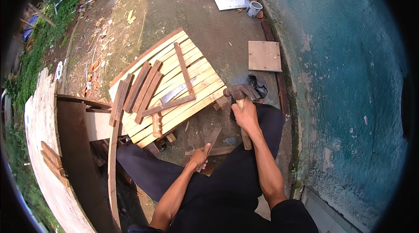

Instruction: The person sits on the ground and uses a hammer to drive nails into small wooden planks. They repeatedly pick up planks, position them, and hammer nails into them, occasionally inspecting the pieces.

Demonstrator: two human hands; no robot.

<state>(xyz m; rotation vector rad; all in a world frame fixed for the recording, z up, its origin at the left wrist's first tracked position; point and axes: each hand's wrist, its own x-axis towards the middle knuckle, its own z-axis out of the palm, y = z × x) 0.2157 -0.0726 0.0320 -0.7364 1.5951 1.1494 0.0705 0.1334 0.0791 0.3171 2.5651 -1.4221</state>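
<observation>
My right hand (246, 116) is wrapped around the wooden handle of a claw hammer (240, 91), raised above my right knee with its head uppermost. Low between my legs, my left hand (199, 158) grips a short brown wooden strip (214, 138). Another wooden strip (221, 151) lies below and beside it, partly hidden by my clothing. In front of me is a slatted wooden table (192, 69). On it rest two strips meeting in an L shape (183, 69), a handsaw (157, 124) lying partly under them, and several loose brown strips (148, 87) toward the left.
A teal wall (336, 71) runs along my right. Beside it on the ground are a square wooden board (264, 56), a grey can (253, 9) and a dark bundle (257, 85). A pale wooden panel (46, 124) and a long strip (112, 172) stand at my left.
</observation>
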